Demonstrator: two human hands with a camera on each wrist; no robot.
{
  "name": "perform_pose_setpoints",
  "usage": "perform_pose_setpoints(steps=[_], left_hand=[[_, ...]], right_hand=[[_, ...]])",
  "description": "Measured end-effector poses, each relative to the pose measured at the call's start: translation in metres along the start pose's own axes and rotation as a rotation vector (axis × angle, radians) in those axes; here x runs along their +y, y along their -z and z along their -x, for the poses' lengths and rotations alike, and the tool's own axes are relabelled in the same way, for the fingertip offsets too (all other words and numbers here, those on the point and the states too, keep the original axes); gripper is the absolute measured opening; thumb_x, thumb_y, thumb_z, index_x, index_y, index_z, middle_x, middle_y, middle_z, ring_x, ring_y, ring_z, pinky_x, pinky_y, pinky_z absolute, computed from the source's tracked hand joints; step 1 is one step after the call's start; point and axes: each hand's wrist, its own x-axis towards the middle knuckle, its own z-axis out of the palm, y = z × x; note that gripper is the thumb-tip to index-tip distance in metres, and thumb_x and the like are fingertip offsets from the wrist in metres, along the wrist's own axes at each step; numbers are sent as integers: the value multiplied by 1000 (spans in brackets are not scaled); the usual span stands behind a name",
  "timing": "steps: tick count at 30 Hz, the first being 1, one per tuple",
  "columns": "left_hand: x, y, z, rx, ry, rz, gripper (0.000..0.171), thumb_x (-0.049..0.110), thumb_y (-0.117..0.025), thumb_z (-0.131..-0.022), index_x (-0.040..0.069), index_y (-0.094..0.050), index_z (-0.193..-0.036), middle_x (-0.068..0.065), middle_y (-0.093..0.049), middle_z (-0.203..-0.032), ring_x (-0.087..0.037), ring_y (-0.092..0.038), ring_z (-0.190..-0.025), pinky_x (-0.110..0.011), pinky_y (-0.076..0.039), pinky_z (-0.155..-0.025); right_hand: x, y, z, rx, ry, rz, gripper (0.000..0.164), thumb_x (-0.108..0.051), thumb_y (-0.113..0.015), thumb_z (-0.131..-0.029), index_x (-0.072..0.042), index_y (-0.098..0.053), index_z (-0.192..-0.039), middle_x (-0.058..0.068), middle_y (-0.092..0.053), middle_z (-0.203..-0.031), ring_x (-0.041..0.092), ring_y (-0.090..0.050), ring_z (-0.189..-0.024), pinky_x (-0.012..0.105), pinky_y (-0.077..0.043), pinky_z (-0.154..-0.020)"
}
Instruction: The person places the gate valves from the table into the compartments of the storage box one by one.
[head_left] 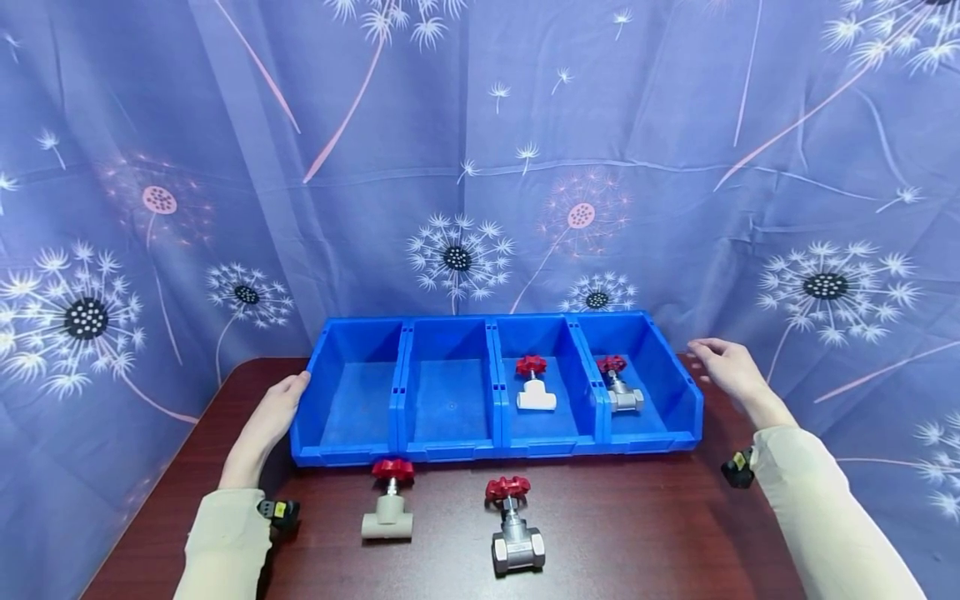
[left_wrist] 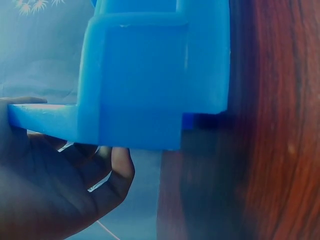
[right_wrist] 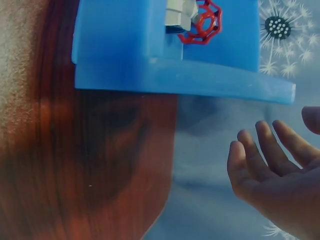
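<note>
My left hand (head_left: 273,410) grips the left end wall of a long blue plastic tray (head_left: 450,455) with four open-topped compartments side by side. My right hand (head_left: 729,368) is near its right end, apart from it, fingers slightly bent. Its third compartment from the left holds a white T-shaped valve with a red handwheel (head_left: 536,398); the fourth, a silver metal valve with a red handwheel (head_left: 627,400), wheel leaning left.

Bin row (head_left: 450,455): on tabletop (head_left: 622,525), before curtain (head_left: 420,167)
Rightmost bin (head_left: 663,371): gate valve (head_left: 626,401)
Next bin left (head_left: 525,336): stop valve (head_left: 536,398)
Before row: second stop valve (head_left: 387,518) left, second gate valve (head_left: 517,546) right
</note>
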Motion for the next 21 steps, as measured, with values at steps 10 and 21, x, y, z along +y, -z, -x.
perform_pose_setpoints(steps=[10, 21], left_hand=[[0, 0, 1, 6, 1, -18, 72, 54, -25, -104, -8, -47, -131, -30, -54, -122, -37, -55, -107, -49, -45, -91], [2, 0, 0, 18, 2, -19, 69, 52, -27, -104, -8, -48, -130, -29, -56, -119, -35, -57, -104, -46, -47, -89]], right_hand=[[20, -2, -8, -173, -72, -135, 66, -45, -45, -103, 14, -45, -133, 1, -63, -96, 4, -61, -79, 27, -54, -71], [22, -10, -12, -123, -63, 61, 69, -54, -44, -100, 10, -56, -123, 20, -62, -98, 26, -57, -86, 35, -46, -74]])
